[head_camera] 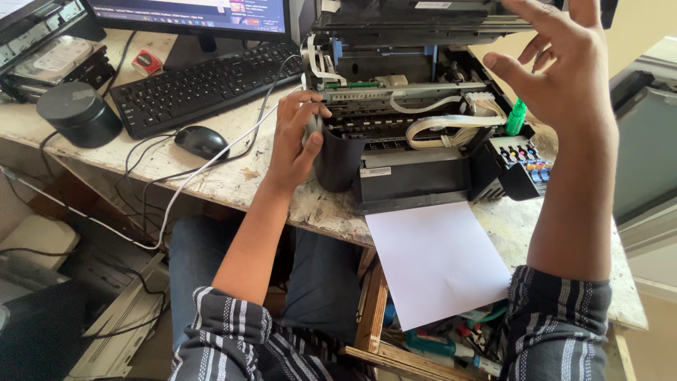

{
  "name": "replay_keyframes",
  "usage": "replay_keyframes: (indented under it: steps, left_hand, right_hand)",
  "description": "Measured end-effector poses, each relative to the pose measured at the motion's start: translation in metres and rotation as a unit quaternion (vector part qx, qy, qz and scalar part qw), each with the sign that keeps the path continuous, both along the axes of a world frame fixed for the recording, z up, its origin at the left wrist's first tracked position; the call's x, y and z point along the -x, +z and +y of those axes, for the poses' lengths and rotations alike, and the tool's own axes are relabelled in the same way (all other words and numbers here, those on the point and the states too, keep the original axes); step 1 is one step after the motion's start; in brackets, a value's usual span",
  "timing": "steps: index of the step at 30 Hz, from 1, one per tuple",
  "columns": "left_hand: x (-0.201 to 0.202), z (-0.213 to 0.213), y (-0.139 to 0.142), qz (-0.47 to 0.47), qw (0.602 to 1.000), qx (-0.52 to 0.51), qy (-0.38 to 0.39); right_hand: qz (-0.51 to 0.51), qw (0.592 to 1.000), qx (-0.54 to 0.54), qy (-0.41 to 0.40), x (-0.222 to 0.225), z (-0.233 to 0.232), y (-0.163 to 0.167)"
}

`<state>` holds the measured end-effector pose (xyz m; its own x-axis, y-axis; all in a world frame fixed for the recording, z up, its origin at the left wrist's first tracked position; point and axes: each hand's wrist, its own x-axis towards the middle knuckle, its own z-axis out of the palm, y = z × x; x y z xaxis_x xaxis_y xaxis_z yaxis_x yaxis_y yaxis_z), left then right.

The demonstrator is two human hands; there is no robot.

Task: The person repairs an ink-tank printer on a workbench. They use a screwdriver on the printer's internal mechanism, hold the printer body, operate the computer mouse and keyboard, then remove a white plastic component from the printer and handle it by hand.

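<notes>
Black plastic printer (pixel 416 176), left hand (pixel 293 141) gripping its curved corner, right hand (pixel 564 77) spread wide above.

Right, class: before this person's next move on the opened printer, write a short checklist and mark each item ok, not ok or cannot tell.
1. Left hand steadies the printer at its left front corner: ok.
2. Right hand free of tools, fingers spread above the printer: ok.
3. Printer lid raised, inside exposed: ok.
4. White sheet lies wholly on the worktable: not ok, it overhangs the edge.
5. Printer unplugged: cannot tell.
6. Ink tank caps all seated: cannot tell.
</notes>
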<state>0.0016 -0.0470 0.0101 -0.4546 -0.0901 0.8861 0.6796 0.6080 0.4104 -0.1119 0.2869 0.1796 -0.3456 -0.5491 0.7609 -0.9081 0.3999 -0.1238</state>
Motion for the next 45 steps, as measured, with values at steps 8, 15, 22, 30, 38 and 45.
replay_keyframes:
  steps: [8,15,22,30,38,45]
  left_hand:
    - [0.002,0.0,-0.001,0.001,1.0,-0.003,-0.005]
    - [0.002,0.0,-0.001,0.005,1.0,-0.002,-0.003]
    - [0.001,0.0,0.0,0.008,1.0,0.002,-0.001]
    - [0.0,0.001,0.0,-0.001,1.0,-0.003,-0.002]
    - [0.003,-0.002,-0.002,0.005,1.0,-0.002,-0.005]
    - [0.003,0.0,-0.003,0.005,1.0,-0.003,-0.005]
  right_hand:
    - [0.081,0.989,-0.122,-0.016,-0.003,0.009,0.008]
    - [0.029,0.975,-0.186,-0.121,-0.019,-0.002,0.007]
    - [0.094,0.964,-0.197,-0.153,-0.032,-0.009,0.013]
    - [0.124,0.957,-0.184,-0.188,-0.045,-0.017,0.011]
    - [0.087,0.961,-0.188,-0.184,-0.044,-0.014,0.015]
    - [0.112,0.955,-0.21,-0.179,-0.032,-0.004,0.01]
